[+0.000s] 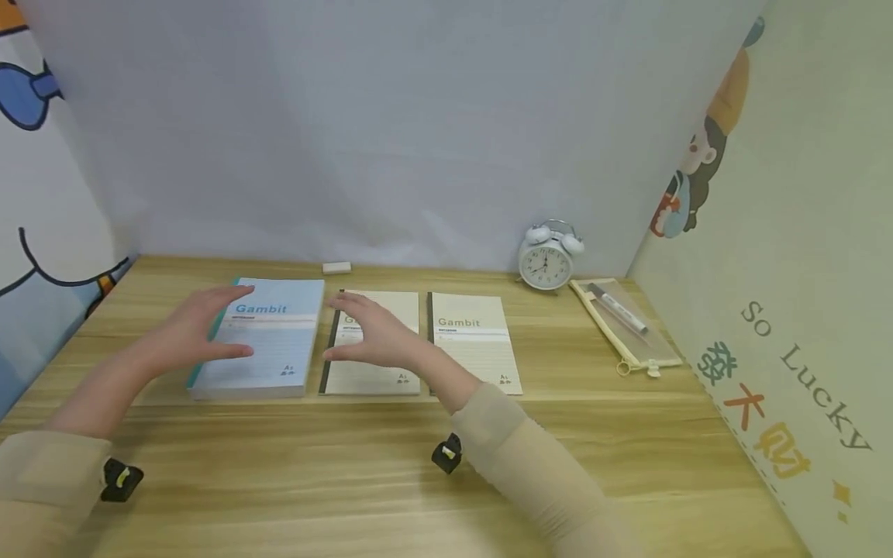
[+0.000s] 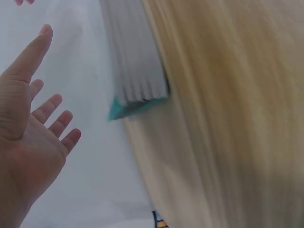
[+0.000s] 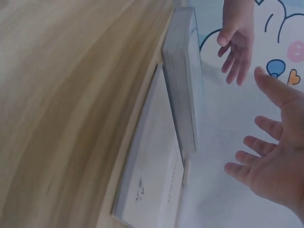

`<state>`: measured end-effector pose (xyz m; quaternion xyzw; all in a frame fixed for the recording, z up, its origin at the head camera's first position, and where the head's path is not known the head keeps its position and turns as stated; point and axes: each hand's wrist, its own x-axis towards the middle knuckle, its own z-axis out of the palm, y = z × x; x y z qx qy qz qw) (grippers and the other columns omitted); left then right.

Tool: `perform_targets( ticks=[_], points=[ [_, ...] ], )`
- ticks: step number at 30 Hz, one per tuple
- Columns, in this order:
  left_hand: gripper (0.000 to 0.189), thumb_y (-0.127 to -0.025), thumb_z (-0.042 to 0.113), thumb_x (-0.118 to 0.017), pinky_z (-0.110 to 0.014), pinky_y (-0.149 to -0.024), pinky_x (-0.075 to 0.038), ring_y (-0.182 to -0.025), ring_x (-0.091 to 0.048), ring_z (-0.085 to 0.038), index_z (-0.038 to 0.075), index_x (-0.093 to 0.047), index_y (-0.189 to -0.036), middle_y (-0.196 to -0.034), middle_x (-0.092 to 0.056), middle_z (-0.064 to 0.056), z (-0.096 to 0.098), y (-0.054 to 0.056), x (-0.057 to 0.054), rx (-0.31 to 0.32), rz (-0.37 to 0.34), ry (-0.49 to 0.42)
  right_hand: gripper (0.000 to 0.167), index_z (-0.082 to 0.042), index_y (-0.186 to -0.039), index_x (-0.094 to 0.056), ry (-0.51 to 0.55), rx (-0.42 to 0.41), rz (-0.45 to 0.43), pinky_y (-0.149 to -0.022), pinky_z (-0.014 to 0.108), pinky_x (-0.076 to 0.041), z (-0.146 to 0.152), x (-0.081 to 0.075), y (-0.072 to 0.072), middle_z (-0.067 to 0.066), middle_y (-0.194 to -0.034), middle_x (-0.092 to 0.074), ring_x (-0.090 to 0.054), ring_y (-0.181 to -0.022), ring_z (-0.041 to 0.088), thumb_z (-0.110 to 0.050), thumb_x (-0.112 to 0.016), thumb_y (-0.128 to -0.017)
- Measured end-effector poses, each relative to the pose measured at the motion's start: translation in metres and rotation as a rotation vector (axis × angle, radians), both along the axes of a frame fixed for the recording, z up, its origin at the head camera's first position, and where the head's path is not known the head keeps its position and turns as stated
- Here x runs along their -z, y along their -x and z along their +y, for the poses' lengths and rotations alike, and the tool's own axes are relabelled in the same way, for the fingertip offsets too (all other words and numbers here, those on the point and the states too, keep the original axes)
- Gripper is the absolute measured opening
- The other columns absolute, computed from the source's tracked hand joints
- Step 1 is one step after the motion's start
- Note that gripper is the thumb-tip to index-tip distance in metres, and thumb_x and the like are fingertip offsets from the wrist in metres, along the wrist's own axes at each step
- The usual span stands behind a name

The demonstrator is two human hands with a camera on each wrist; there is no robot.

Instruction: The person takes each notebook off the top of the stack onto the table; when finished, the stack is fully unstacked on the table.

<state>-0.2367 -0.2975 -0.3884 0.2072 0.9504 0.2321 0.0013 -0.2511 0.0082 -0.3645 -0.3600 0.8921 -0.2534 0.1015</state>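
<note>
A thick stack of light blue Gambit notebooks (image 1: 268, 333) with teal spines lies at the left of the table. My left hand (image 1: 184, 333) hovers over its left side, fingers spread and thumb apart, holding nothing. Above the cream Gambit notebook (image 1: 380, 378) just right of the stack is my right hand (image 1: 380, 335), also spread and without anything in it. The two palms face each other across the stack. In the left wrist view the layered end of the stack (image 2: 137, 57) shows beside the left hand (image 2: 33, 137). The right wrist view has both hands raised above the notebooks.
Another cream notebook (image 1: 477, 356) with a dark spine lies further right. A white eraser (image 1: 337, 268) sits behind the stack. At the back stands a white alarm clock (image 1: 546, 263), and a mesh zip pouch (image 1: 652, 349) with a marker (image 1: 621, 310) is near the right wall.
</note>
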Motion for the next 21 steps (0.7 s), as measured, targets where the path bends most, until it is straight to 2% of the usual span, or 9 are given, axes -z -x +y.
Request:
perform_targets(
  ticks=[7,12,17,21],
  points=[
    [0.108,-0.073,0.049,-0.077,-0.069,-0.102,-0.017,-0.133,-0.017,-0.055,0.001,-0.017,-0.150,-0.148,-0.021,-0.033,-0.020,0.004,0.018,-0.060,-0.088,0.012,0.079,-0.018,-0.149,-0.028,-0.054,0.013,-0.022,-0.114,0.039,-0.025,-0.031,0.025,-0.001,0.006,-0.158,-0.016,-0.018,-0.144,0.022,-0.046,-0.066,-0.085],
    [0.111,-0.072,0.049,-0.077,-0.070,-0.102,-0.017,-0.133,-0.017,-0.054,0.000,-0.015,-0.150,-0.149,-0.021,-0.032,-0.035,0.009,0.030,-0.087,-0.133,-0.009,0.078,-0.019,-0.149,-0.029,-0.077,0.018,-0.052,-0.114,0.035,-0.025,-0.042,0.042,-0.001,0.006,-0.158,-0.016,-0.018,-0.144,0.020,-0.049,-0.063,-0.086],
    [0.111,-0.074,0.051,-0.075,-0.072,-0.098,-0.019,-0.132,-0.016,-0.057,0.001,-0.013,-0.150,-0.147,-0.019,-0.035,-0.043,0.009,0.033,-0.114,-0.206,-0.011,0.077,-0.016,-0.149,-0.029,-0.070,0.040,-0.089,-0.113,0.032,-0.026,-0.047,0.054,-0.001,0.009,-0.156,-0.019,-0.022,-0.143,0.021,-0.049,-0.062,-0.087],
    [0.106,-0.076,0.053,-0.072,-0.072,-0.096,-0.022,-0.130,-0.019,-0.058,-0.002,-0.018,-0.148,-0.145,-0.021,-0.038,-0.045,0.008,0.035,-0.127,-0.245,0.010,0.078,-0.016,-0.150,-0.027,-0.094,0.053,-0.087,-0.113,0.031,-0.026,-0.048,0.058,0.000,0.008,-0.156,-0.020,-0.022,-0.143,0.021,-0.049,-0.061,-0.088]
  ],
)
